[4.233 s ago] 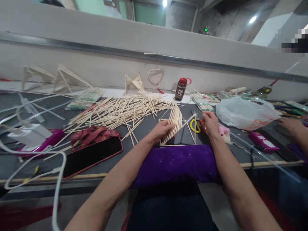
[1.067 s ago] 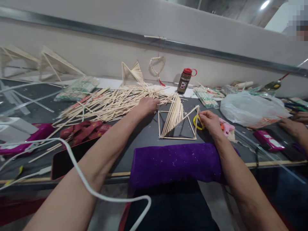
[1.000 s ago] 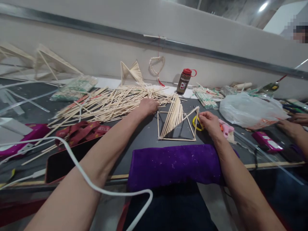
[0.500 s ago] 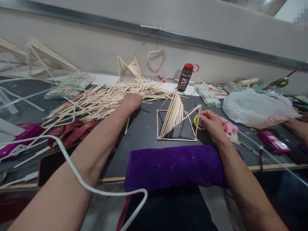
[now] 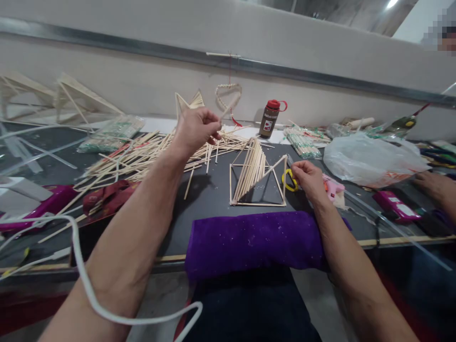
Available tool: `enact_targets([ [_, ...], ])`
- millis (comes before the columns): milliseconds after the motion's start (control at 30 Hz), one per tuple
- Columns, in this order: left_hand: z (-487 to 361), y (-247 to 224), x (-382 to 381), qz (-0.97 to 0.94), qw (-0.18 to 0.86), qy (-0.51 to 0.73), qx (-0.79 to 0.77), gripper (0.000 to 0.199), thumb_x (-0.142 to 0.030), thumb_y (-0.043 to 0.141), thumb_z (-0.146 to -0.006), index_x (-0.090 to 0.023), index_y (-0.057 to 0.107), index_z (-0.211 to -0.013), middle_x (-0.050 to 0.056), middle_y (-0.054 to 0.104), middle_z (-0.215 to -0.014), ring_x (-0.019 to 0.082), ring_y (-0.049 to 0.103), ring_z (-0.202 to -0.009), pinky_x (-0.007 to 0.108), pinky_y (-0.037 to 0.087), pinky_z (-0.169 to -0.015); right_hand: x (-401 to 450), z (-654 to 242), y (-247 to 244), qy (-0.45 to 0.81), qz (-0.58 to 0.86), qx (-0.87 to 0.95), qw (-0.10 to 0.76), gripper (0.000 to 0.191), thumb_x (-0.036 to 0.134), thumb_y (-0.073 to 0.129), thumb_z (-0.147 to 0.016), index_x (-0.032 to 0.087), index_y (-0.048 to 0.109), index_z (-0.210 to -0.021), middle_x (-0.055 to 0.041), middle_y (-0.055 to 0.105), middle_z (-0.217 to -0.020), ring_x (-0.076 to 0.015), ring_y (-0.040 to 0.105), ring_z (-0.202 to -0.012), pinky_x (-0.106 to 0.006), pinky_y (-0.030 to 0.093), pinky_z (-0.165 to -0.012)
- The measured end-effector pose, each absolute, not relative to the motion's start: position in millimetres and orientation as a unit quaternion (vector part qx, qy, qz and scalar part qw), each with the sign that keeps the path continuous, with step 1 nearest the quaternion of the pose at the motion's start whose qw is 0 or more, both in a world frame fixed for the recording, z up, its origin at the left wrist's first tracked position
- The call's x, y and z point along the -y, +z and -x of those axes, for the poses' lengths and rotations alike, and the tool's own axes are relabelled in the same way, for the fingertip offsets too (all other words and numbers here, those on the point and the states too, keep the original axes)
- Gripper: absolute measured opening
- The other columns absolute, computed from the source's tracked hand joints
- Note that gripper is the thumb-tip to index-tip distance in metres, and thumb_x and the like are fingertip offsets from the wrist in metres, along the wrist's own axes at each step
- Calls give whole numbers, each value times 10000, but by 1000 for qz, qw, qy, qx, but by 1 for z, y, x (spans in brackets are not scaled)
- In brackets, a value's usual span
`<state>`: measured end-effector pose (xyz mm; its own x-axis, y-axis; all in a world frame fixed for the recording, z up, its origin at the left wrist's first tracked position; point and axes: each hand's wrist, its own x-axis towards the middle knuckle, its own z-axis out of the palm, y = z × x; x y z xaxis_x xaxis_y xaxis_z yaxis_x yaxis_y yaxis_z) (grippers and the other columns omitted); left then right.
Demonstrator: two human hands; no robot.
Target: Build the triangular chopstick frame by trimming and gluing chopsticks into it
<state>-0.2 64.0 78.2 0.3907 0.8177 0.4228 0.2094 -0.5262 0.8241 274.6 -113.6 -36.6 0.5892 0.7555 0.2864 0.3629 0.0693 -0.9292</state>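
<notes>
Reference: clock face centered on the stick frame, 12 o'clock pointing away from the person. The purple cloth (image 5: 256,242) lies along the near table edge at 6 o'clock. The white cable (image 5: 85,285) loops at 8 o'clock, crossing the left forearm.

Center: the stick frame (image 5: 239,183) stands on the dark table, its slanted rows of sticks fanned between the corners. The yellow-handled scissors (image 5: 290,187) lie just beside it at 3 o'clock. Right hand (image 5: 294,170): also at 3 o'clock, fingers drawn together near the frame's raised corner; whether they grip anything cannot be determined. The pink glue gun (image 5: 335,189) is farther out at 3 o'clock.

The loose stick pile (image 5: 153,154) extends toward 10 o'clock. Left hand (image 5: 213,128): raised above it, fingers pinching a single stick (image 5: 231,108), tilted upward. The red-capped bottle (image 5: 269,121) stands upright at 12 o'clock. The heart-shaped ornament (image 5: 218,99) hangs at 11 o'clock.
</notes>
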Motion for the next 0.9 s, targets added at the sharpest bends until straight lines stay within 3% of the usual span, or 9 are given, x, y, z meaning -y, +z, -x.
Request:
enact_targets([
  [67, -4, 82, -34, -667, 485, 506, -251, 76, -206, 661, -739, -159, 622, -785, 26, 676, -733, 73, 582, -501, 163, 437, -420, 114, -274, -33, 176, 653, 405, 615, 199, 349, 640, -694, 172, 595, -772, 51, 521, -532, -65, 388, -409, -200, 286, -401],
  [167, -9, 73, 6, -551, 662, 472, -186, 136, -284, 645, -786, -163, 604, -739, 11, 674, -728, 26, 508, -430, 119, 339, -335, 117, -272, -24, 206, 629, 386, 642, 214, 361, 644, -679, 184, 581, -780, 60, 501, -535, -60, 360, -398, -201, 257, -386],
  [300, -19, 42, 29, -426, 786, 412, -178, 158, -274, 712, -733, -157, 609, -750, -27, 630, -673, 4, 490, -432, 85, 300, -323, 124, -256, 1, 237, 543, 400, 700, 209, 367, 643, -706, 217, 559, -826, 79, 466, -544, -55, 340, -392, -193, 241, -377],
  [400, -25, 21, 27, -365, 814, 414, -182, 168, -240, 744, -692, -162, 614, -763, -45, 609, -649, 4, 500, -440, 83, 313, -333, 131, -226, 19, 251, 488, 460, 698, 151, 327, 637, -761, 227, 573, -856, 82, 457, -542, -52, 347, -395, -186, 251, -379],
  [633, -27, 13, 20, -389, 787, 436, -199, 91, -249, 684, -752, -184, 655, -809, -25, 658, -714, 25, 548, -502, 107, 372, -387, 129, -162, 23, 249, 519, 583, 574, 180, 372, 610, -835, 207, 645, -898, 43, 558, -580, -65, 443, -436, -198, 335, -414],
  [767, -39, 34, 28, -416, 767, 461, -164, 110, -263, 702, -742, -187, 661, -810, -23, 664, -732, 32, 556, -526, 118, 378, -399, 124, -159, 21, 255, 508, 568, 595, 243, 423, 641, -809, 221, 655, -944, 46, 548, -590, -68, 445, -440, -203, 339, -410],
  [900, -54, 46, 36, -426, 757, 481, -119, 142, -274, 729, -714, -175, 649, -778, -22, 658, -705, 36, 554, -516, 124, 385, -399, 123, -163, 26, 204, 502, 560, 626, 199, 415, 646, -809, 217, 634, -812, 46, 537, -586, -67, 425, -438, -211, 327, -410],
])
